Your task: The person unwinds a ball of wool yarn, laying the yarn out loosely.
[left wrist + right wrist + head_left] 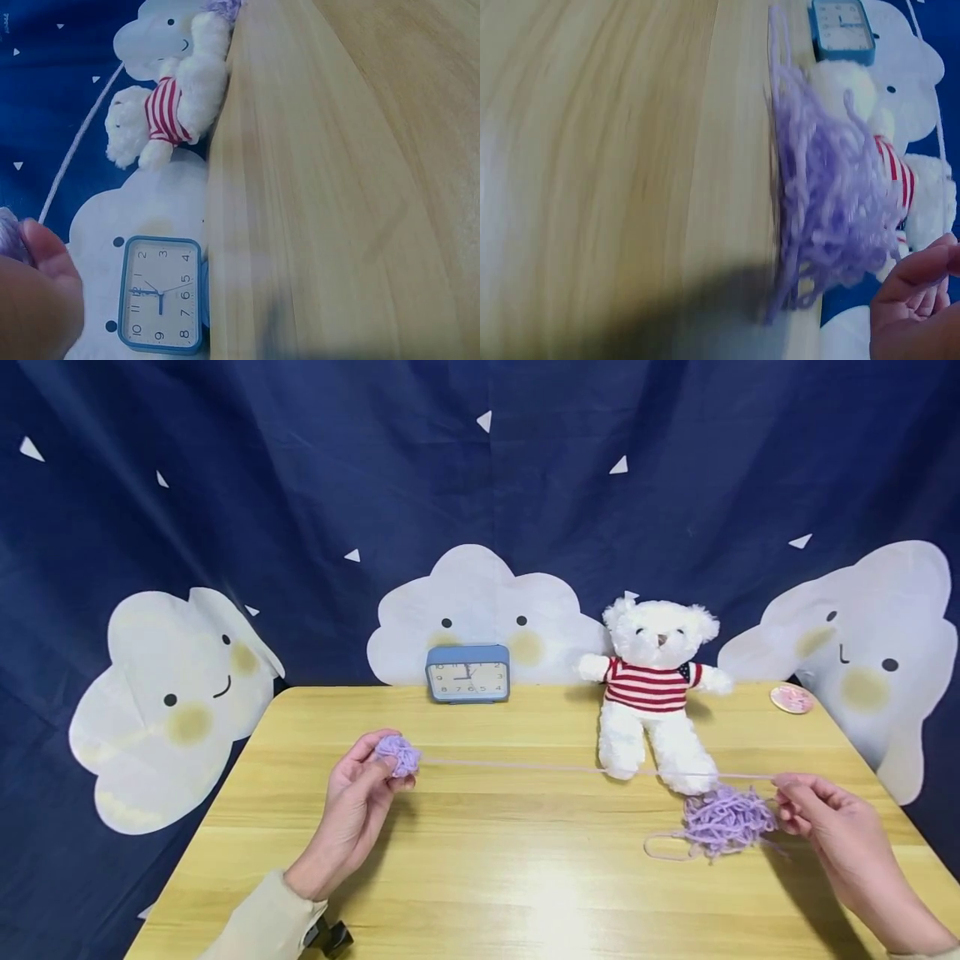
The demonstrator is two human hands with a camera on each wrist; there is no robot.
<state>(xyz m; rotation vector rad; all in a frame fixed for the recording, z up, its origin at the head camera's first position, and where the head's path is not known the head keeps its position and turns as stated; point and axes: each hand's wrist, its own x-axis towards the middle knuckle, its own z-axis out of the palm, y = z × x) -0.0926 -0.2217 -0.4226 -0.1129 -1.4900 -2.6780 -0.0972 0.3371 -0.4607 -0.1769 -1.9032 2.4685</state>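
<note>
Head view: a person's left hand (358,810) pinches a round lilac yarn ball (400,756) above the yellow wooden table (465,852), at left; at right, the right hand (843,831) pinches its thin lilac strand (510,766), apparently to hold it taut, beside a loose lilac yarn heap (726,821), presumably set within reach. Left wrist view: the ball is cropped; I cannot tell the full grip. Right wrist view: fingertips (926,262) narrow on the strand.

From my remote seat I see lilac yarn (727,822), a white bear (648,717) in a red-and-white striped shirt (647,686), a blue clock (468,655), yellowish wood-grained tabletop (480,852), and navy cloth (420,485) patterned with white clouds (483,589) and triangles (619,466).
</note>
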